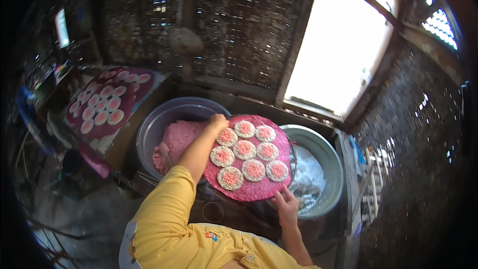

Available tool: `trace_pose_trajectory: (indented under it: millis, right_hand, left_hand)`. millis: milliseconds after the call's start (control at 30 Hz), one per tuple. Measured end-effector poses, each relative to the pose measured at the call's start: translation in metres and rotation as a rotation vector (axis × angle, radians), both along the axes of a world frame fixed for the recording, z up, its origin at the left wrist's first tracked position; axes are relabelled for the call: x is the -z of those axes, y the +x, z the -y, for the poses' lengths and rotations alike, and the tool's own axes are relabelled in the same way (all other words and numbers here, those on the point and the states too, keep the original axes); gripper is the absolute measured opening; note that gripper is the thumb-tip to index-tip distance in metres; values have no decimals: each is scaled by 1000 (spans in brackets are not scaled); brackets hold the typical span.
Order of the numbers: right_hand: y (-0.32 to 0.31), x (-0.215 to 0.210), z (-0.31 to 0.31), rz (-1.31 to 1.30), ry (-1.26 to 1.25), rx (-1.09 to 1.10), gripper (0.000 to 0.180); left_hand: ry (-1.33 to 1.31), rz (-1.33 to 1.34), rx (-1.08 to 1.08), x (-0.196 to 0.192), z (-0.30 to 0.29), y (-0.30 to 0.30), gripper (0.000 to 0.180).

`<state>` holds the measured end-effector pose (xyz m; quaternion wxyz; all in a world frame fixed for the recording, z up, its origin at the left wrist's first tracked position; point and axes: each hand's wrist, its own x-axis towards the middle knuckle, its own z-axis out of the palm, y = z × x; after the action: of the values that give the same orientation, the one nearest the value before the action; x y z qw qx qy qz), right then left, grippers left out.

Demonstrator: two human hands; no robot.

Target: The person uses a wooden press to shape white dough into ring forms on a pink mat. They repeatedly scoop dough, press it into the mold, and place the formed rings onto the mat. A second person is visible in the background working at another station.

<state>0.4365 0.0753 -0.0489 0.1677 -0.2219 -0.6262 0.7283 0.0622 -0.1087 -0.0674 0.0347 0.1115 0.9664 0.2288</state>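
A round tray with a deep pink, rough-looking surface (261,190) is in front of me, partly overlapping two basins. Several flat white discs with pink centres (244,149) lie on it, loosely in rows. At its far left rim, my left hand (217,122) is closed on the edge, next to one of the discs. My right hand (286,204) grips the near right rim between thumb and fingers. The fingertips on the tray's underside are hidden.
A dark purple basin (147,134) holds a pink, dough-like mass (179,139). On the right, a green basin (334,169) contains white matter. More pink-and-white discs (101,104) cover a reddish sheet at the far left. Woven walls surround a bright opening (338,45).
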Motion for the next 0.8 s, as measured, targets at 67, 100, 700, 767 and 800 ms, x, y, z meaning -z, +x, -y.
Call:
trace_pose_trajectory:
  millis: [67,100,700,767,800]
  right_hand:
    - [-3,3,-1,-10,70,-35,49]
    - [-6,4,-2,-13,120,-25,50]
    - [-43,-79,21,-261,368,-19,56]
    - [-61,-118,43,-275,445,-81,54]
    - [-67,-138,59,-262,482,-77,53]
  left_hand:
    - [78,114,-82,-1,-7,-1,45]
    - [66,106,-96,-2,-9,-1,45]
    - [536,-367,215,-83,55,3,16]
    - [615,-425,213,-113,104,-2,16]
    - [624,-431,224,-130,134,-2,18]
